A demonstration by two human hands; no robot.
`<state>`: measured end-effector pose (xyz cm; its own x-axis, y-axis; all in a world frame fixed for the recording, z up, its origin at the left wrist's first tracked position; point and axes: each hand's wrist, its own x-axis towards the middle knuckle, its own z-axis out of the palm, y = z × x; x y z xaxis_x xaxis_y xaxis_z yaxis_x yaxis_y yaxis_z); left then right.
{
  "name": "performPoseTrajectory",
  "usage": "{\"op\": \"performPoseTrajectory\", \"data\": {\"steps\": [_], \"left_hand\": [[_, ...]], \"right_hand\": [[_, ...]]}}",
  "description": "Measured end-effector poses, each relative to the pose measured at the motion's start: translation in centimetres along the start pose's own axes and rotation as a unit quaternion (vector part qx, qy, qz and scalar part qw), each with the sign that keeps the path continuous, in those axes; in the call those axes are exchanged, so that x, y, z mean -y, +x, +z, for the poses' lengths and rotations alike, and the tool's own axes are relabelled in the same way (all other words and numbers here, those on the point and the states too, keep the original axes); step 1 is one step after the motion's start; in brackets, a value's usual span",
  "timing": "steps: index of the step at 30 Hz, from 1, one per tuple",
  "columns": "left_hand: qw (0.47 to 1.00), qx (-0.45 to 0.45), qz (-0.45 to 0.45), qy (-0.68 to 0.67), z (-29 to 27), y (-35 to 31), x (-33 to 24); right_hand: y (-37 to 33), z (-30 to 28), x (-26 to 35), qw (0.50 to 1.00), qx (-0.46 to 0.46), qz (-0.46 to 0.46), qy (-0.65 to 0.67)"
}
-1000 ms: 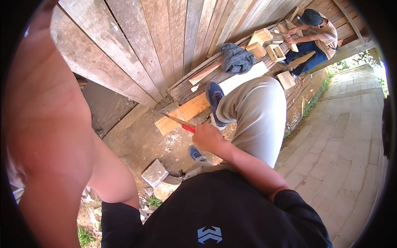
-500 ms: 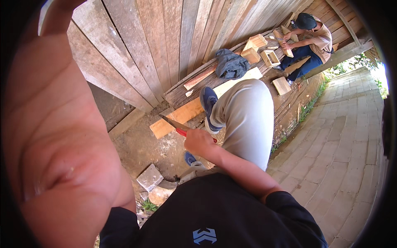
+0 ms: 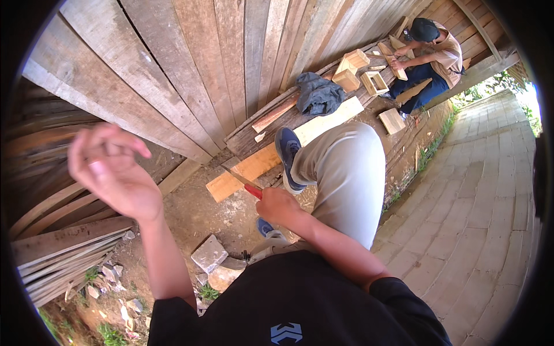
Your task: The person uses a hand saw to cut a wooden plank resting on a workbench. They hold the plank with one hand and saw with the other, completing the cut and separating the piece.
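My right hand is closed around the red handle of a handsaw. The saw's thin blade points up and left, over the near end of a long, light wooden board. One blue shoe of mine rests on that board, which lies on a low wooden platform and juts past its end. My left hand is raised at the left, away from the board. Its fingers are loosely bent and apart, slightly smeared by motion, with nothing in them.
A dark cloth and wooden box frames lie along the platform beside a plank wall. At the far end a person works on a board. Concrete blocks and stacked wood strips lie at the left; a paved path runs right.
My left arm has dropped from close in front of the view to the left side, uncovering wood strips and rubble. The saw stays in my right hand near the board's end.
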<state>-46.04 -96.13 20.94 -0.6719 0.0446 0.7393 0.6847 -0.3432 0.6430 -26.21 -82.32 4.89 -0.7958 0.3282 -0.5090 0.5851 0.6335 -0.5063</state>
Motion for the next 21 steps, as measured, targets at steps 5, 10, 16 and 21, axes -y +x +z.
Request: {"op": "performPoseTrajectory", "data": {"steps": [5,10,16,21], "left_hand": [[0.891,-0.037,-0.423,0.162,-7.7,-10.9,5.0],[0.770,0.091,-0.557,0.298,-17.1,-24.6,9.8],[0.722,0.010,-0.667,0.184,-18.1,-30.1,10.6],[0.750,0.044,-0.610,0.251,-14.5,-29.6,10.5]], "right_hand": [[-0.4,-1.4,0.6,0.990,0.024,0.001,0.138],[-0.6,-2.7,1.8,0.981,0.018,0.025,0.193],[-0.6,-1.9,2.4,0.958,-0.069,0.026,0.276],[0.3,-0.6,1.3,0.950,-0.139,0.014,0.279]]}}
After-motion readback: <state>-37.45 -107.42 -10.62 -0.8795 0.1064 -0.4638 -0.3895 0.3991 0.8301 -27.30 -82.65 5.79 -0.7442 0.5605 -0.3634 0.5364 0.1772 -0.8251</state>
